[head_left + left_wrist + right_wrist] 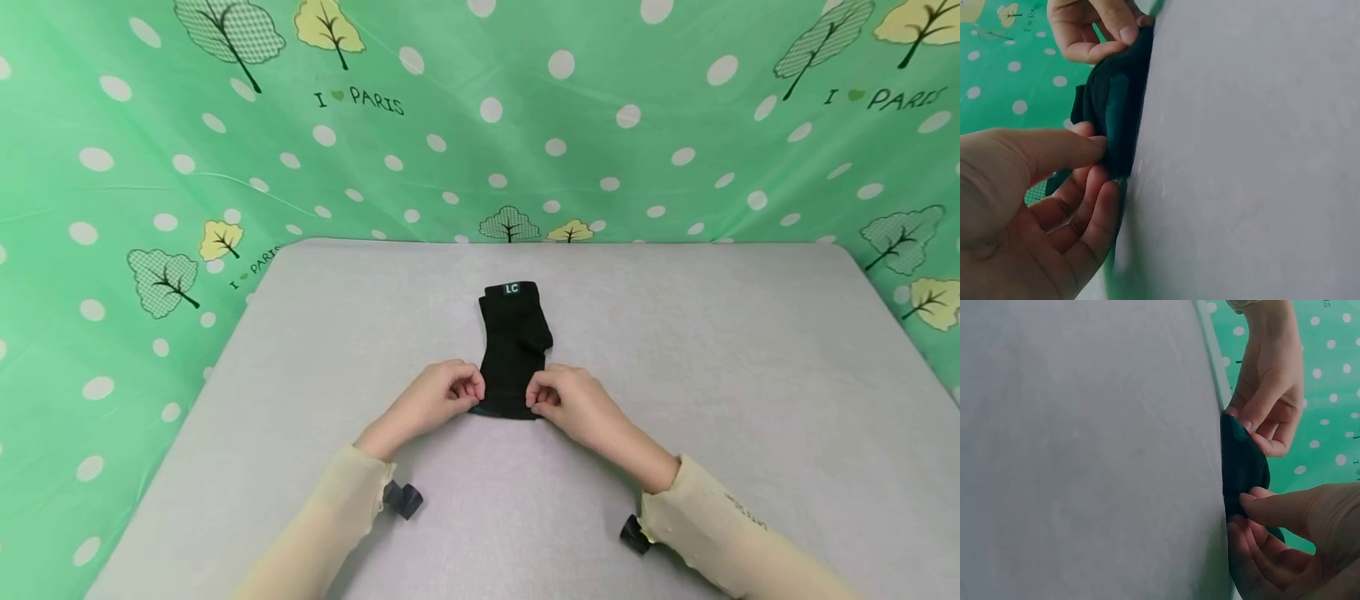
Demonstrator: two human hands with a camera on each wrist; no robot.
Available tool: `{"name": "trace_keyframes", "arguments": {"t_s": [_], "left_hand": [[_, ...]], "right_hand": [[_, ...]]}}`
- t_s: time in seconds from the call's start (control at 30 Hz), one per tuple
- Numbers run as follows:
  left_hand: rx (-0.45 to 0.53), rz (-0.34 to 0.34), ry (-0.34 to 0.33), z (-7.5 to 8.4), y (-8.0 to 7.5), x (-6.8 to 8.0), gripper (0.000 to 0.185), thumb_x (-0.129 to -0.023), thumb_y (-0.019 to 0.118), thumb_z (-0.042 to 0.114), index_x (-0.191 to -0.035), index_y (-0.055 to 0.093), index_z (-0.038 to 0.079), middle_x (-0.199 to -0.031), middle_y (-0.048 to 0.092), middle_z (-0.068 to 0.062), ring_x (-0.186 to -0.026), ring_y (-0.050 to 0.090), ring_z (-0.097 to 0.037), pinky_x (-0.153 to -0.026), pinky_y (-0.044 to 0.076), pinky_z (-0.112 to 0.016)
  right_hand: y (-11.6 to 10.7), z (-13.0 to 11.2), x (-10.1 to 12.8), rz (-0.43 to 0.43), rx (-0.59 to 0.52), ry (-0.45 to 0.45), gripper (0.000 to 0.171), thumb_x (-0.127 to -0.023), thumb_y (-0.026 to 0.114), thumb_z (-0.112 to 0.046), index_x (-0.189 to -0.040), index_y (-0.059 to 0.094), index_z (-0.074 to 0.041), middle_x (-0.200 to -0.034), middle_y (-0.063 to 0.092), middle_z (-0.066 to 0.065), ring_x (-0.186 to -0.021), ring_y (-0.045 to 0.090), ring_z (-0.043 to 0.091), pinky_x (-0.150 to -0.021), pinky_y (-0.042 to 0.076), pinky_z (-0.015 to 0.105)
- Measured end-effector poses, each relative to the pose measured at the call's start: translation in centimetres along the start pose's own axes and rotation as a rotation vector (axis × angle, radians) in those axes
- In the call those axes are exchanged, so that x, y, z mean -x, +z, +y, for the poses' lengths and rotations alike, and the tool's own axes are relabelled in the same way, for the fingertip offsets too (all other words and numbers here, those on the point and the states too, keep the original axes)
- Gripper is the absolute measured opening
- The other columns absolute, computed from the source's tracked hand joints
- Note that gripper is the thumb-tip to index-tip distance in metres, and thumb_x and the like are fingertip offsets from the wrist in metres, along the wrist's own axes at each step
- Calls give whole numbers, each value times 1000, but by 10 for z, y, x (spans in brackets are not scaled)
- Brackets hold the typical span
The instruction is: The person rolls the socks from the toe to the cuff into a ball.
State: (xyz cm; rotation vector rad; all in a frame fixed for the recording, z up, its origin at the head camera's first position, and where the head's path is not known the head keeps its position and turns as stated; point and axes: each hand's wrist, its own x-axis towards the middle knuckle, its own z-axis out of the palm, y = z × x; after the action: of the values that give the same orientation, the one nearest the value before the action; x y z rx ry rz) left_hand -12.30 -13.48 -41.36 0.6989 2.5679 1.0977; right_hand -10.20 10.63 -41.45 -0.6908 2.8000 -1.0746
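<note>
A black sock (513,337) lies flat on the grey table, with a small "LC" label (512,289) at its far end. Its heel bulges to the right, and a second layer shows along the left of the far end. My left hand (444,390) pinches the left corner of the near edge between thumb and fingers. At the right corner of that same edge, my right hand (573,402) pinches the fabric. In the left wrist view the near edge (1124,119) rises slightly in a curve between both hands. The right wrist view shows the dark fabric (1244,462) spanning them too.
The grey table (712,350) spreads out around the sock on all sides. Behind it and to the left hangs a green dotted curtain (420,167) with printed trees. A dark strap piece (405,500) sits at the left cuff, another (635,534) at the right.
</note>
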Motion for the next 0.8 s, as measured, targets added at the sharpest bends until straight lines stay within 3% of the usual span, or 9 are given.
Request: {"name": "trace_keyframes", "arguments": {"t_s": [0.13,0.5,0.8], "left_hand": [[-11,-25,11,-2,-1,2,15,-85,63,-3,-87,67,11,-85,63,-3,-79,57,-6,-72,52,-18],[1,-104,15,-7,-4,3,24,-80,79,4,-98,63,8,-89,56,-2,-80,52,-9,-72,51,-19],[-2,-84,41,-9,-3,2,23,-82,77,2,-96,60,7,-87,55,-3,-78,51,-9,-70,49,-19]], "right_hand": [[-1,2,2,-3,-15,-9,16,-82,77,0,-77,70,-14,-76,64,-3,-68,58,3,-63,50,19],[-7,6,2,-91,-49,-47,18,-75,84,-3,-85,71,-10,-78,67,0,-68,60,2,-65,53,19],[-6,4,-3,-111,40,-51,29,-70,90,-11,-83,65,-12,-73,61,-2,-65,55,3,-63,48,18]]}}
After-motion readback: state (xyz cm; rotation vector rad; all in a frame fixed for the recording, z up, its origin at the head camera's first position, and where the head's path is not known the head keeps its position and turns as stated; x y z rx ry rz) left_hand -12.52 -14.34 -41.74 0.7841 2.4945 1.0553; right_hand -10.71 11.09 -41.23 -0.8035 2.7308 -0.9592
